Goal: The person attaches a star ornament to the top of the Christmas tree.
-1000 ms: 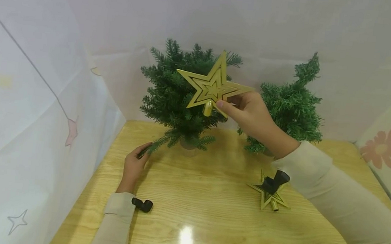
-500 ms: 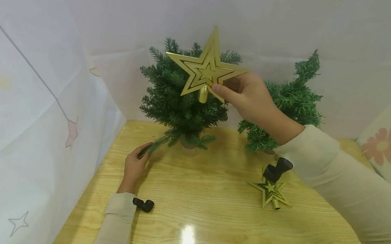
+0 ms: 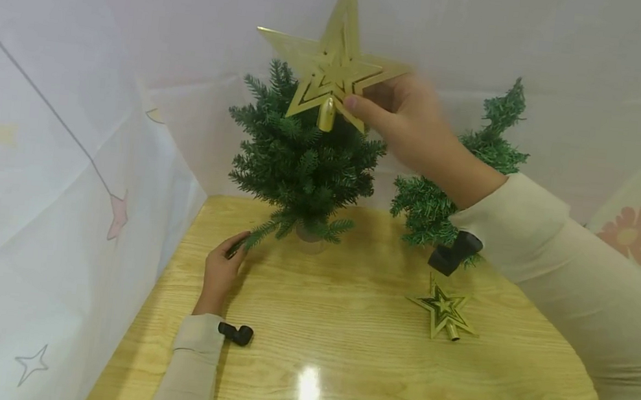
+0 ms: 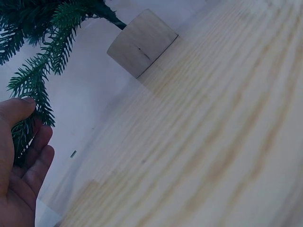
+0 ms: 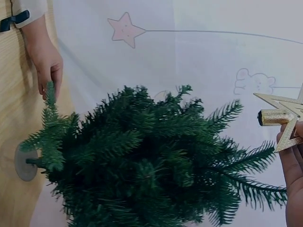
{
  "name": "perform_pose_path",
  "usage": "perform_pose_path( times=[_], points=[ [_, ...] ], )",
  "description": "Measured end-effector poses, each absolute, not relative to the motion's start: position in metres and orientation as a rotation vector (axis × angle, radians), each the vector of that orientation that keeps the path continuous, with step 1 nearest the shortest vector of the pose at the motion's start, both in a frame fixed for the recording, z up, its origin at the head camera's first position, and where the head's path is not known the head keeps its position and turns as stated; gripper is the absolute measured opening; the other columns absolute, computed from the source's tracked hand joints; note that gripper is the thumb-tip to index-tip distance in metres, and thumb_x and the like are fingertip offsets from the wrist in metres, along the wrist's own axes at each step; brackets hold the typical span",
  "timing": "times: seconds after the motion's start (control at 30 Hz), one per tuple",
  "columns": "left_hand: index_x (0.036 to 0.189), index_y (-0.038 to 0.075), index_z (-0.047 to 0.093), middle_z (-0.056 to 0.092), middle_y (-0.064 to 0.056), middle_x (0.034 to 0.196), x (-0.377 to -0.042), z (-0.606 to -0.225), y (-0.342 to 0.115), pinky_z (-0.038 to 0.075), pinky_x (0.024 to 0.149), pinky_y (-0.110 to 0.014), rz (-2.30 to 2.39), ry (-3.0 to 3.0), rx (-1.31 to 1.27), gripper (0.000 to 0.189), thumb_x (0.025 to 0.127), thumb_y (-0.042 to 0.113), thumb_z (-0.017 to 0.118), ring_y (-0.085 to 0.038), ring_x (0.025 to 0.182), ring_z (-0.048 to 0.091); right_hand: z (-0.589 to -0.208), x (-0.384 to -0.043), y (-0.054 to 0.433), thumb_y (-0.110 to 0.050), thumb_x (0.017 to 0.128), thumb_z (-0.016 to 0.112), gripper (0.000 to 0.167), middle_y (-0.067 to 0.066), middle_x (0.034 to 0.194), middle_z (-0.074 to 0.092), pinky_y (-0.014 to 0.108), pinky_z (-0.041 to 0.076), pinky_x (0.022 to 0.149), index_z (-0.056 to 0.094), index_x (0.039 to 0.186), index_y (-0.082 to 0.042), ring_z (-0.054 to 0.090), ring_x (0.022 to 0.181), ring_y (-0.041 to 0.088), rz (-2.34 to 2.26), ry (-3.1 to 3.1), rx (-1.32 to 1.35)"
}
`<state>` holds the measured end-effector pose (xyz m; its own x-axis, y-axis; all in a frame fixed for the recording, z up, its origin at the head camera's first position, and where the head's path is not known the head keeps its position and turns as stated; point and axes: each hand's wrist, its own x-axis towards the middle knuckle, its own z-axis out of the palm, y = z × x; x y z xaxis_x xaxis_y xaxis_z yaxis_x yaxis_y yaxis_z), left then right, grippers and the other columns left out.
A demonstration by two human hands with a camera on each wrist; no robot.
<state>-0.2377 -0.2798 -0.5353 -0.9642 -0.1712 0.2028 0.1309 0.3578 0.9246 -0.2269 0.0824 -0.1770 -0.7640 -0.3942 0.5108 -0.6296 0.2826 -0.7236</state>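
Observation:
Thumb and fingers of my right hand [image 3: 416,125] pinch a gold star tree topper [image 3: 334,71] by its lower right point. The star is upright in front of and above the top of a small artificial Christmas tree [image 3: 306,166]. Its hollow socket [image 5: 277,117] faces the tree's top branches, apart from them, in the right wrist view. Low at the left, my left hand [image 3: 221,274] holds the tip of a bottom branch [image 4: 40,94] between thumb and fingers. The tree stands upright on a round wooden base [image 4: 142,42].
A second gold star [image 3: 443,307] lies flat on the wooden table [image 3: 339,358] at the right. Behind my right forearm stands another green tree [image 3: 425,204], partly hidden, its top bent. White printed cloth [image 3: 62,199] hangs at the back and sides.
My right hand has raised the star topper and shifted it slightly left, from in front of the tree to above its top. My left hand has stayed at the branch.

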Motion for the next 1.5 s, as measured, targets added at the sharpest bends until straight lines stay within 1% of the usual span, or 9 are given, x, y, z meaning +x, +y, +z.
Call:
perform_pose_path(
  times=[0.13,0.23,0.33,0.47,0.67,0.87,1.03,1.3,1.5],
  points=[
    [0.133,0.03,0.061,0.053,0.004,0.139,-0.237,-0.535,-0.279,0.049,0.097,-0.038,-1.646,-2.363,0.027,0.036,0.098,0.038,0.059,-0.018,0.125,0.052,-0.168,-0.229,0.081,-0.023,0.1,0.058,0.03,0.003,0.118,0.068,0.028,0.048,0.096,0.065,0.124,-0.007,0.062,0.108,0.01,1.416,-2.294,0.983],
    [0.134,0.028,0.061,0.052,0.003,0.14,-0.235,-0.531,-0.279,0.049,0.097,-0.035,-1.655,-2.373,0.017,0.036,0.099,0.035,0.058,-0.019,0.125,0.052,-0.162,-0.231,0.079,-0.019,0.101,0.057,0.029,0.004,0.118,0.067,0.03,0.049,0.094,0.063,0.125,-0.006,0.062,0.107,0.012,1.413,-2.248,1.009],
    [0.137,0.017,0.059,0.051,-0.006,0.142,-0.229,-0.517,-0.275,0.049,0.097,-0.038,-1.648,-2.392,-0.024,0.037,0.101,0.025,0.056,-0.028,0.126,0.051,-0.155,-0.233,0.075,-0.014,0.1,0.057,0.028,0.005,0.117,0.067,0.03,0.051,0.089,0.062,0.126,-0.004,0.063,0.105,0.014,1.43,-2.21,1.016],
    [0.137,0.005,0.056,0.05,-0.014,0.142,-0.219,-0.499,-0.268,0.049,0.097,-0.041,-1.621,-2.414,-0.055,0.037,0.102,0.016,0.054,-0.035,0.126,0.051,-0.147,-0.234,0.071,-0.012,0.1,0.057,0.028,0.004,0.119,0.066,0.028,0.05,0.092,0.061,0.126,-0.004,0.062,0.108,0.013,1.419,-2.202,0.999],
    [0.137,0.006,0.057,0.051,-0.012,0.141,-0.217,-0.497,-0.265,0.049,0.097,-0.037,-1.613,-2.414,-0.047,0.036,0.102,0.015,0.054,-0.031,0.125,0.052,-0.138,-0.236,0.07,-0.022,0.1,0.058,0.03,0.001,0.119,0.066,0.025,0.048,0.094,0.061,0.128,-0.01,0.061,0.108,0.009,1.316,-2.287,0.901],
    [0.136,0.009,0.058,0.053,-0.011,0.14,-0.215,-0.495,-0.262,0.054,0.085,-0.027,-1.591,-2.435,-0.028,0.036,0.101,0.017,0.056,-0.03,0.121,0.055,-0.135,-0.238,0.069,-0.026,0.101,0.056,0.033,0.001,0.12,0.066,0.025,0.049,0.092,0.06,0.13,-0.012,0.062,0.106,0.009,1.257,-2.313,0.881],
    [0.136,0.008,0.058,0.052,-0.012,0.14,-0.214,-0.496,-0.261,0.052,0.093,-0.039,-1.591,-2.431,-0.038,0.036,0.101,0.018,0.056,-0.031,0.124,0.053,-0.133,-0.241,0.069,-0.026,0.101,0.055,0.034,0.0,0.122,0.065,0.025,0.049,0.092,0.058,0.132,-0.013,0.06,0.108,0.009,1.262,-2.327,0.863],
    [0.135,0.006,0.058,0.053,-0.011,0.139,-0.216,-0.499,-0.262,0.052,0.088,-0.023,-1.641,-2.393,-0.059,0.036,0.101,0.017,0.057,-0.031,0.122,0.055,-0.124,-0.241,0.064,-0.022,0.101,0.055,0.036,0.0,0.128,0.062,0.025,0.047,0.092,0.055,0.137,-0.015,0.058,0.113,0.008,1.298,-2.3,0.875],
    [0.134,0.006,0.06,0.054,-0.011,0.138,-0.218,-0.502,-0.262,0.052,0.089,-0.023,-1.661,-2.356,-0.075,0.035,0.1,0.015,0.058,-0.031,0.121,0.055,-0.114,-0.243,0.057,-0.027,0.101,0.055,0.037,-0.006,0.131,0.06,0.025,0.044,0.09,0.054,0.138,-0.024,0.055,0.114,0.006,1.263,-2.34,0.837]
  ],
)
